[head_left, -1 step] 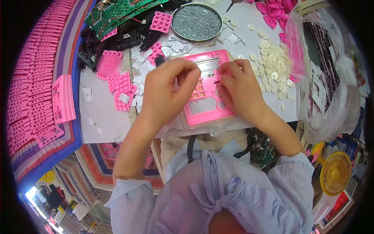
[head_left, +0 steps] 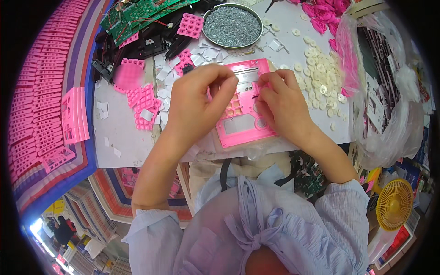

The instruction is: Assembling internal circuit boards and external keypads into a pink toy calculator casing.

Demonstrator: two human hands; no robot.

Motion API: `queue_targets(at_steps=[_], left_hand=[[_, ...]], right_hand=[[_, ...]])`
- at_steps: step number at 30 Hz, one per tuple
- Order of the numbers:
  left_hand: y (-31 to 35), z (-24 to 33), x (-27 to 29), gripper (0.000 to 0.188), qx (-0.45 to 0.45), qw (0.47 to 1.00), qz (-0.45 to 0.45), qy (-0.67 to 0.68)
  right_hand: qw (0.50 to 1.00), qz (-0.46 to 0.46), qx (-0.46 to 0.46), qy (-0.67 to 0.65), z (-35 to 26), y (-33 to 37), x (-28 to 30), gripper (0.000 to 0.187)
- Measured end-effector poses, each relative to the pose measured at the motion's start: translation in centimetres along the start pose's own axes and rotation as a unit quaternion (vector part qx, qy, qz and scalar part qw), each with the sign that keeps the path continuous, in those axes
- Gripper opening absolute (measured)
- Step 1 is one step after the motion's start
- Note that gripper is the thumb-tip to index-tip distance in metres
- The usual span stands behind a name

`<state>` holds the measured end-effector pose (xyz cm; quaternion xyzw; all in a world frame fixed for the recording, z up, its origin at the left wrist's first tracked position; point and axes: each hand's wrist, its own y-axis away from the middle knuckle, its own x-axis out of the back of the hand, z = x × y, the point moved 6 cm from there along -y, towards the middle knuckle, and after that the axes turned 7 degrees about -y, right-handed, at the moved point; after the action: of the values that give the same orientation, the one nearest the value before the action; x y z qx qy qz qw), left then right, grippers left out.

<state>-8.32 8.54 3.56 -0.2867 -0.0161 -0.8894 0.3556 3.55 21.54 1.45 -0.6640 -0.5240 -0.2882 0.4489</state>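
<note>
From left: pink plastic frames [head_left: 46, 91], too many to count, line up in rows beside the white tabletop [head_left: 123, 153], where overlapping pink keypads [head_left: 149, 104] lie near scattered white slips [head_left: 210, 53]. A person's left hand [head_left: 197, 98], thumb meeting fingertips, blocks part of one rectangular pink plastic panel [head_left: 246, 109], flat before one round metal tray [head_left: 233, 46]. The right hand [head_left: 285, 105], fingers curled, covers its right edge; what either grip grasps, I cannot tell. Beyond: dozens of cream discs [head_left: 323, 89], clear plastic bagging [head_left: 408, 85], one yellow fan [head_left: 394, 204].

The table [head_left: 128, 147] has free room at near left; white discs [head_left: 322, 89] crowd its right.
</note>
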Motion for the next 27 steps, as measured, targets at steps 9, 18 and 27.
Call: queue_targets(at_steps=[9, 18, 27], left_hand=[[-8.9, -2.1, -2.5, 0.017, -0.099, 0.962, 0.026, -0.255], [-13.3, -5.6, -5.8, 0.02, -0.119, 0.861, -0.079, -0.489], [-14.2, -6.0, -5.3, 0.022, -0.095, 0.858, -0.095, -0.495]], right_hand=[[0.999, 0.01, -0.01, 0.031, -0.2, 0.3, -0.4, 0.02], [0.991, 0.103, -0.02, -0.083, 1.8, 0.5, 2.7, 0.033], [0.854, 0.316, -0.012, -0.413, 12.6, -8.9, 17.7, 0.04]])
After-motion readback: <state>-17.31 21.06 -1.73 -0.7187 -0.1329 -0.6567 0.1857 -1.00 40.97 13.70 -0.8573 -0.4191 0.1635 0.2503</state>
